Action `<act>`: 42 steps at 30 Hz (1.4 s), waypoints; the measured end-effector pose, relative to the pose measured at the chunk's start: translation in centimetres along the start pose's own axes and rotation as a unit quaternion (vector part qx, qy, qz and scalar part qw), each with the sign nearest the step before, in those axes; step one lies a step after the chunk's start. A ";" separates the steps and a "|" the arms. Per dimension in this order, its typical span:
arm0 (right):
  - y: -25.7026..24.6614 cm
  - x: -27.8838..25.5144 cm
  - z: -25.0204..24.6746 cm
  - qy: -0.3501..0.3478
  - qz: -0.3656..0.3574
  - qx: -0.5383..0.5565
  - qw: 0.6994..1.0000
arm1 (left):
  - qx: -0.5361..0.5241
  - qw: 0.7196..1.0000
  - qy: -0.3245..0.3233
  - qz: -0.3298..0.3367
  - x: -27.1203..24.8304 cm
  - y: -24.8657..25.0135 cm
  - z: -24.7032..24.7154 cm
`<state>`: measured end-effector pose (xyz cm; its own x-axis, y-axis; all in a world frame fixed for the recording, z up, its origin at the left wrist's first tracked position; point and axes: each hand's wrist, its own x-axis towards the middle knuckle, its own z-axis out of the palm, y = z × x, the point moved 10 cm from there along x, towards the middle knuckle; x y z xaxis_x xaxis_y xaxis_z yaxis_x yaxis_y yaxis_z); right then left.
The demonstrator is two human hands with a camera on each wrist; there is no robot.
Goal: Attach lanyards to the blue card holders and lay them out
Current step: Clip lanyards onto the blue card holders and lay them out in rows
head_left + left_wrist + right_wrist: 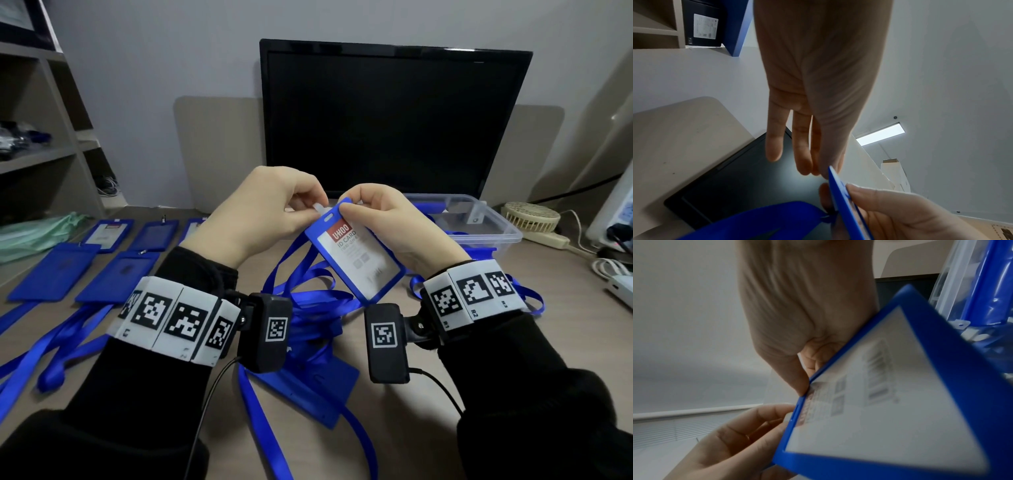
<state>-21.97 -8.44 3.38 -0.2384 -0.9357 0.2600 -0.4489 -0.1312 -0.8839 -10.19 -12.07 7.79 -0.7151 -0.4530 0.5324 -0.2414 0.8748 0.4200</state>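
My two black sleeves with the checkered wrist bands are closest. Past them my right hand has its grip pinched on the top edge of a blue card holder, held tilted in the air above the worktop. My left hand has its grip pinched on a small clear tab right at the holder's slot. Loose blue lanyards lie in a heap under my hands. More card holders with lanyards lie flat in rows on the left. A clear box sits near the dark monitor.
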 end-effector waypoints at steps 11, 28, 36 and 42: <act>-0.6 0.1 0.6 -0.033 -0.044 0.114 0.992 | -0.059 0.998 0.002 0.008 -0.1 0.7 -0.6; -0.2 -0.5 0.6 -0.042 -0.016 0.076 0.996 | -0.119 0.992 -0.029 -0.026 -0.4 0.3 0.1; 0.0 0.0 -0.4 0.045 -0.016 0.091 0.995 | -0.098 0.993 0.028 -0.055 -0.2 -0.9 0.1; 0.1 0.1 0.3 0.011 0.007 0.102 0.995 | -0.094 0.986 0.124 -0.054 -0.1 -1.1 -1.8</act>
<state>-21.73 -8.62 3.22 -0.2639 -0.9307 0.2532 -0.2611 -0.1838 -0.9477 -8.64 -13.28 8.60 -0.5039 -0.5897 0.6312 -0.1646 0.7828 0.6001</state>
